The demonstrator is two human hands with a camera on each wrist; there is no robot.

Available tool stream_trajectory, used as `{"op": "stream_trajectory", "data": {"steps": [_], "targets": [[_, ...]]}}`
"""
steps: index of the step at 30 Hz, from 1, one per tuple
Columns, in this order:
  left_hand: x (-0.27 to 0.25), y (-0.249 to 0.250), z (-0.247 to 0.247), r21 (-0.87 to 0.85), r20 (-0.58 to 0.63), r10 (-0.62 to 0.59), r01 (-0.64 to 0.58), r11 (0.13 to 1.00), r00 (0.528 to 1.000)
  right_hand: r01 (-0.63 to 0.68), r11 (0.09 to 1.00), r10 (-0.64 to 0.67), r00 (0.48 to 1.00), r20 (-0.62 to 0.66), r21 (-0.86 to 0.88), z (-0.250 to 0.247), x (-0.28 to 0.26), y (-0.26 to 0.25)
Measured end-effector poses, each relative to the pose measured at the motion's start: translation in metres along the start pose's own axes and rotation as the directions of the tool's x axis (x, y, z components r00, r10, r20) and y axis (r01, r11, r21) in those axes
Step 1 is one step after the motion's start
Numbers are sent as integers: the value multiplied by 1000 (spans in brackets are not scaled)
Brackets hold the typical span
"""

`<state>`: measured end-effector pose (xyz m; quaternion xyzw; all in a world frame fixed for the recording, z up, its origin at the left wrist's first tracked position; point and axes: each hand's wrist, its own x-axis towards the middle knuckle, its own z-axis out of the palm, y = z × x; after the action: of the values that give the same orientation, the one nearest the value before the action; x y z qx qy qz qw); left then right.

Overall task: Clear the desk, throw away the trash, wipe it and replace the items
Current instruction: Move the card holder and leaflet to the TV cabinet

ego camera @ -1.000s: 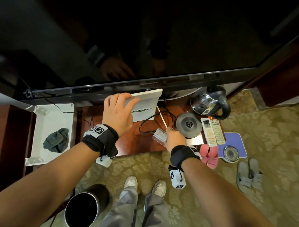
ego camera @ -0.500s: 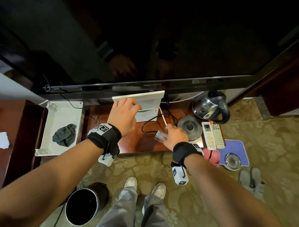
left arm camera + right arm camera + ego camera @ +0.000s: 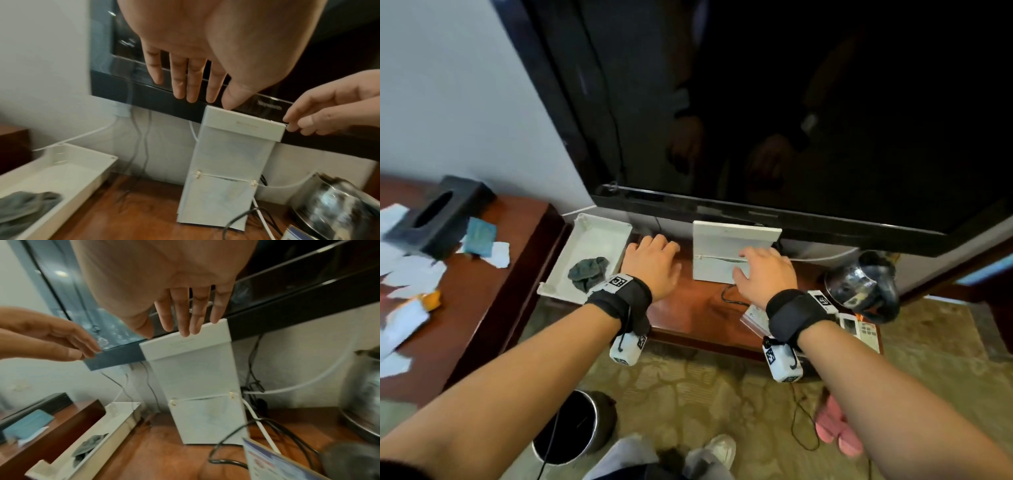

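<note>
Both hands are released, fingers straight and holding nothing. The left hand hovers palm down over the low wooden bench, between the white tray and the white folder. The right hand reaches over the folder's right side. In the right wrist view its fingertips lie at the folder's top edge, though contact cannot be told for certain.

The folder stands upright at the back of the bench, leaning on the wall under the dark TV, with a thin cord stretched across its front. A grey cloth lies crumpled in the tray, which sits at the bench's left end. A black cable loops on the wood just in front of the folder, and a shiny kettle stands to the right, with a remote near it.

On the taller side bench to the left lie torn paper scraps (blurred, so their number is unclear) around a black tissue box. A round bin stands on the carpet below.
</note>
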<state>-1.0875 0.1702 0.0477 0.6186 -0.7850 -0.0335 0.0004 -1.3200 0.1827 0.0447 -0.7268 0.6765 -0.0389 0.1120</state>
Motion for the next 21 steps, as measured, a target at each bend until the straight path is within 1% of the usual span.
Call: {"op": "stream_trajectory", "data": {"steps": [4, 7, 11, 16, 19, 21], "targets": [[-44, -46, -17, -37, -17, -115, 114, 993, 993, 115, 993, -114, 993, 10, -38, -11, -9, -69], [-82, -87, -29, -73, -43, -184, 180, 981, 982, 207, 977, -208, 978, -14, -57, -18, -19, -129], [-141, -154, -48, -91, -65, -258, 252, 964, 964, 289, 952, -293, 956, -29, -98, -19, -35, -218], [-232, -252, -69, -90, -53, -336, 331, 939, 940, 339, 938, -340, 940, -8, -76, 0, -72, -334], [-281, -315, -79, -61, -52, -408, 404, 913, 912, 387, 921, -388, 922, -13, -51, 17, -87, -404], [-315, -351, -84, -51, -25, -461, 459, 887, 887, 420, 907, -420, 908, -5, -18, 29, -97, -452]]}}
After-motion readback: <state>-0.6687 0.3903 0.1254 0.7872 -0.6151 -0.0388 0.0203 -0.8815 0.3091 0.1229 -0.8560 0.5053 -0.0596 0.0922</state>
